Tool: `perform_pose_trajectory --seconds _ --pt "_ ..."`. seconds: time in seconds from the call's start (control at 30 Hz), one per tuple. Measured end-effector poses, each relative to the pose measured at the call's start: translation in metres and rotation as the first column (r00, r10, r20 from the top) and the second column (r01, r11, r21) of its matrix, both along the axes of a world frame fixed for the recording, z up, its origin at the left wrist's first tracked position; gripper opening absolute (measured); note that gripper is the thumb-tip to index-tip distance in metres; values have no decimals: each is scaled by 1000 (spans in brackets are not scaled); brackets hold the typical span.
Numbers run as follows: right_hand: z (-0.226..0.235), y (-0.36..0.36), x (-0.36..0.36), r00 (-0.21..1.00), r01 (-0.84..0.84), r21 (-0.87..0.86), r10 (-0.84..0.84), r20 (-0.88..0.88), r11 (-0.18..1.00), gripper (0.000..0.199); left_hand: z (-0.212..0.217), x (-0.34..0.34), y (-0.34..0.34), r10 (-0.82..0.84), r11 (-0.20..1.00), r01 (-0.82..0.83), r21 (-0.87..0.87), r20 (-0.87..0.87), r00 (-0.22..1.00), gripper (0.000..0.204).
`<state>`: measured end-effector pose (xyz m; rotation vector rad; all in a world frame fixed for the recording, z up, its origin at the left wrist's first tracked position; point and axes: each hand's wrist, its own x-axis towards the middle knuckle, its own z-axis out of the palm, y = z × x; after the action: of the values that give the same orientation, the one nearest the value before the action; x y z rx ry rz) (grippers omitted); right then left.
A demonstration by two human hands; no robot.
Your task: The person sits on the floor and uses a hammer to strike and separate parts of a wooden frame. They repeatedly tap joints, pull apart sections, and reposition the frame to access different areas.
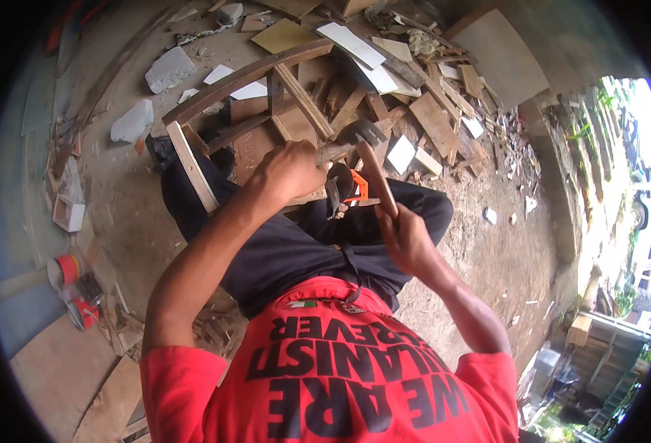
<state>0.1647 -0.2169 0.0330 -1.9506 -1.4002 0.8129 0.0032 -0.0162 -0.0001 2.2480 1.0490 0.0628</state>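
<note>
My right hand (pixel 406 240) is closed around the wooden handle (pixel 377 177) of a claw hammer. The dark hammer head (pixel 361 134) is up by the end of a short pale stick-like piece (pixel 333 152). That piece juts from my closed left hand (pixel 292 171); its exact kind is hard to make out. Whether the hammer touches it, I cannot tell. Beyond my left hand, a wooden frame (pixel 248 77) of joined bars leans by my left leg, one pale bar (pixel 192 166) lying against my knee. Between my legs lies an orange-and-black object (pixel 358 184), partly hidden by the hammer handle.
Loose boards and offcuts (pixel 432 118) are heaped on the floor ahead. Concrete lumps (pixel 170 70) sit at the far left. Red-and-yellow tins (pixel 67 271) stand at my left. A large board (pixel 499 52) leans at the far right, near a low wall edge (pixel 558 170).
</note>
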Motion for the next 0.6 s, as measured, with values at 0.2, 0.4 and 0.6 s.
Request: perform_pose_trajectory --seconds 0.2,0.4,0.6 --pt "54 7 -12 998 61 174 -59 -16 983 25 6 -4 4 22 995 -26 -95 -43 999 45" --pt "51 13 -11 997 68 -65 -70 -31 996 22 1 -7 4 50 999 -51 -15 -37 998 46" --pt "2 1 10 999 -47 -166 51 15 985 23 -2 1 10 -7 1000 7 0 -40 999 48"
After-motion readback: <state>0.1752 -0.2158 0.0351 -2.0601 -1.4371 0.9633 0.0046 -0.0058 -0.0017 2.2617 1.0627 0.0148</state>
